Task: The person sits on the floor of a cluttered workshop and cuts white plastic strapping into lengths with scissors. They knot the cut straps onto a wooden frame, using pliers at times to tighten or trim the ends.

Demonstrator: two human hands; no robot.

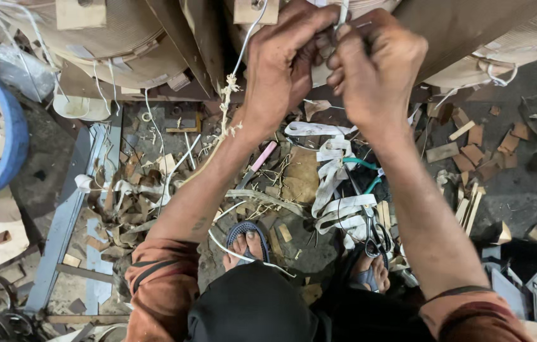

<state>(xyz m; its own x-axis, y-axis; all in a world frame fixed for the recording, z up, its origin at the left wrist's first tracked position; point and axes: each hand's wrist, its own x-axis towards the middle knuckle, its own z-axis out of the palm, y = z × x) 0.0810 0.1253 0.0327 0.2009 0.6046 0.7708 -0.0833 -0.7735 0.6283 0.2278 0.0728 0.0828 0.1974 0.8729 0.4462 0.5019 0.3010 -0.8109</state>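
Hands — left (284,54), right (373,63) — both pinched shut on thin white plastic strap (343,14); curled offcuts (335,183) below.

A single head-worn camera looks steeply down, close over both raised hands, onto the littered floor (521,190) beyond.

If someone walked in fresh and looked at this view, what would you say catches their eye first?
First, the left hand and right hand, pressed together at the top centre, pinching a thin white strap against large brown rolls. Below them, the floor is littered with coiled white strapping, cardboard scraps and teal-handled scissors near the sandalled feet. A blue tub curves in at the left edge.
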